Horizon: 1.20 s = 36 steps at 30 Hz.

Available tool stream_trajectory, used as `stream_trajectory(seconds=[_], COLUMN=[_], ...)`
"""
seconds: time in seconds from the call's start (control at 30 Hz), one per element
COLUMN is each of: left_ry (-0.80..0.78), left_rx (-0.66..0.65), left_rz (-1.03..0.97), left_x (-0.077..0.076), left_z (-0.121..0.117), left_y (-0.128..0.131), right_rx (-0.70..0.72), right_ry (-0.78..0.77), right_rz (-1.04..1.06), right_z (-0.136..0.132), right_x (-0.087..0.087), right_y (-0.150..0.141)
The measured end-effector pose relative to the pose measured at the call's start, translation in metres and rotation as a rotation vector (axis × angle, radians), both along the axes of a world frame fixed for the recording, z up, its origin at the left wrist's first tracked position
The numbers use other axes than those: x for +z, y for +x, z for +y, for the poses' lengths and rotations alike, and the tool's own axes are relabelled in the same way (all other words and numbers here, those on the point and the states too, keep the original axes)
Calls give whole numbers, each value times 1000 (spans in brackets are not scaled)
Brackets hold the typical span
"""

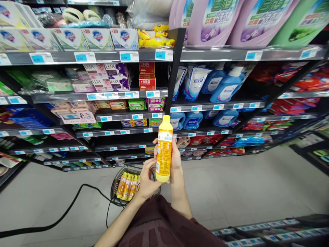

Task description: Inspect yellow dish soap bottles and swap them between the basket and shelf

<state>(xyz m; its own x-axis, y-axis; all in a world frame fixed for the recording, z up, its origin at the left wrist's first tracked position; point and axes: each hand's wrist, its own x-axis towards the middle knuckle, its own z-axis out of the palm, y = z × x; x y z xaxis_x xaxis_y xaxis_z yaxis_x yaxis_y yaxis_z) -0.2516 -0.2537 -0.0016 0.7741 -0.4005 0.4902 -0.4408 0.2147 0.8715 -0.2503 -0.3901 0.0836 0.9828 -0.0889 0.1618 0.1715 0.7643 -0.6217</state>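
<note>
"Two bare hands hold a yellow bottle (pixel 163 151) in a shop aisle, its yellow cap (pixel 166 120) uppermost and its orange label facing the shopper."

"How is it gripped?"

"The right hand (pixel 176 157) wraps it from behind and the right, thumb along one side and fingertips showing at the other, closed on the bottle. The left hand (pixel 147 176) cradles the lower end, fingers bent around its left side; how hard they press, one cannot tell."

"And where exactly is the bottle?"

"Raised in front of the body, above a dark maroon garment (pixel 159 223) and well apart from the floor (pixel 218 185)."

"What stands below?"

"A grey basket (pixel 114 185) on the floor, partly hidden by the left hand, with several similar yellow bottles (pixel 128 185) lined up inside. A black cord (pixel 77 199) runs along the floor beside it."

"And behind?"

"Dark shelves (pixel 218 104) bearing LUX boxes (pixel 118 70) to the left, blue bottles (pixel 226 85) to the right and big purple jugs (pixel 213 20) above."
</note>
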Motion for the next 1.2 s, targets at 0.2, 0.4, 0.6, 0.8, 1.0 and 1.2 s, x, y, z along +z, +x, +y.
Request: stream_trajectory(seconds=[0.2,0.4,0.6,0.8,1.0,1.2], left_ry=[15,31,59,69,93,119], left_rx=[-11,10,24,31,33,35], left_rz=[-6,-46,-82,-110,-82,-73], left_x=[4,8,12,9,9,8], left_z=[1,2,1,1,0,-1], left_y=[2,2,2,5,8,10], right_rx=[-101,-156,-227,-217,-165,-142], right_ry=[39,98,139,144,93,67], right_rz=[12,19,125,181,163,141], right_z=[-2,-2,-5,-5,-7,-8], right_x=[2,2,1,3,2,1], right_y=[4,6,8,9,13,13])
